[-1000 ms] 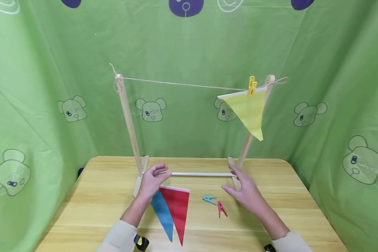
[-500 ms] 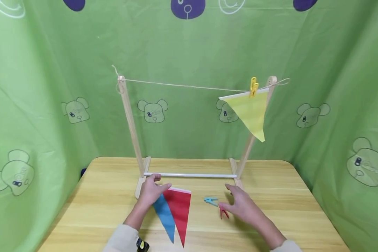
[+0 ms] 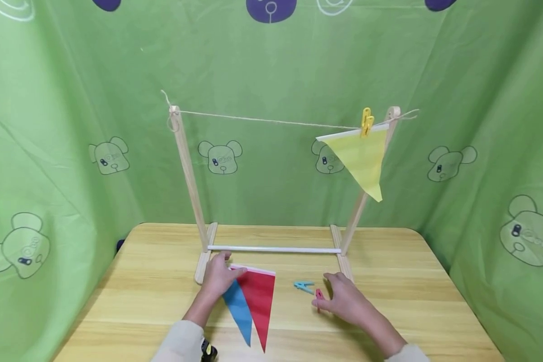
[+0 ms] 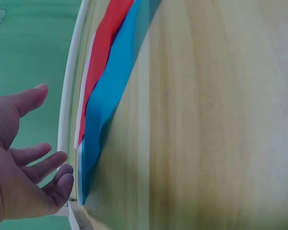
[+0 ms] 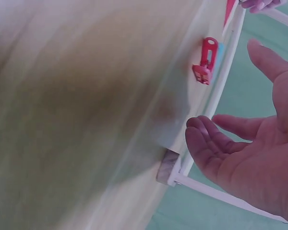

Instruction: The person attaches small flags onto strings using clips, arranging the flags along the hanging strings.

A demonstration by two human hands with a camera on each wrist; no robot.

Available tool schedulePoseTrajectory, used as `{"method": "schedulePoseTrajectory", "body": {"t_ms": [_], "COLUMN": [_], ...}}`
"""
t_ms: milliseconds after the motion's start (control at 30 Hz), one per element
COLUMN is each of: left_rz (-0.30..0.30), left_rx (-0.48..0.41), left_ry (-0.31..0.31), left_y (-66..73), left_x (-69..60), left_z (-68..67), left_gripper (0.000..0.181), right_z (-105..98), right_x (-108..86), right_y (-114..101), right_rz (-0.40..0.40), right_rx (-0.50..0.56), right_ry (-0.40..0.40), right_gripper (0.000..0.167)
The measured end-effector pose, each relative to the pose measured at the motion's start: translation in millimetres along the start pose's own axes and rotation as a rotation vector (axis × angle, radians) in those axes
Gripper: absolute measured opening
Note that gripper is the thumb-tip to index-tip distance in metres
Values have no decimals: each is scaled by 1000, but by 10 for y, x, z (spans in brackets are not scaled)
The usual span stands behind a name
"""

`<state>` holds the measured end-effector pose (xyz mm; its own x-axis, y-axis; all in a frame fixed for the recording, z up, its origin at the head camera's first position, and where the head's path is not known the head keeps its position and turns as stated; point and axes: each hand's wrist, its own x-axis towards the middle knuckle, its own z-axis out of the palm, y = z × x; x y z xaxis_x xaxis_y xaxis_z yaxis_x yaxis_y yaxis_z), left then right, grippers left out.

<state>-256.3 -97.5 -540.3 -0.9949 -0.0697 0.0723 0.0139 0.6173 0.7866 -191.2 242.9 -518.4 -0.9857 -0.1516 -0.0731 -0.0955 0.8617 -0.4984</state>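
Observation:
My left hand (image 3: 218, 275) hovers over the upper left of two triangular flags, fingers spread with a gap to the thumb in the left wrist view. The red flag (image 3: 259, 296) partly covers the blue flag (image 3: 239, 307); both lie flat on the table. My right hand (image 3: 346, 299) is beside the red clothespin (image 3: 319, 293), thumb in front of part of it. In the right wrist view its fingers are loosely bent and apart from the red clothespin (image 5: 206, 62). A light-blue clothespin (image 3: 303, 286) lies just left of the red one.
A wooden frame with a left post (image 3: 189, 176), right post (image 3: 354, 216) and white bottom rod (image 3: 273, 249) stands at the back. Along its string (image 3: 262, 119), a yellow clothespin (image 3: 367, 123) holds a yellow flag (image 3: 362, 158). Green curtain (image 3: 271, 65) surrounds the table (image 3: 131, 291).
Both hands have come away from the frame's base toward me. The left has moved over the flags, and the right has come down beside the red clothespin.

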Motion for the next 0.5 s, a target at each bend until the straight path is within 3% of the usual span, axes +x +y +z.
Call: {"method": "schedulePoseTrajectory", "body": {"t_ms": [200,500], "left_rz": [46,19], "left_rx": [140,283], "left_ry": [31,45], "left_y": [-18,-44], "left_x": [24,23], "left_z": [54,103], "left_gripper": [70,70], "right_z": [77,159], "right_x": [46,36], "right_y": [34,41], "right_rz": [8,-9], "right_rx": [3,-15], "right_ry": [-9,13], "right_gripper": [80,61]}}
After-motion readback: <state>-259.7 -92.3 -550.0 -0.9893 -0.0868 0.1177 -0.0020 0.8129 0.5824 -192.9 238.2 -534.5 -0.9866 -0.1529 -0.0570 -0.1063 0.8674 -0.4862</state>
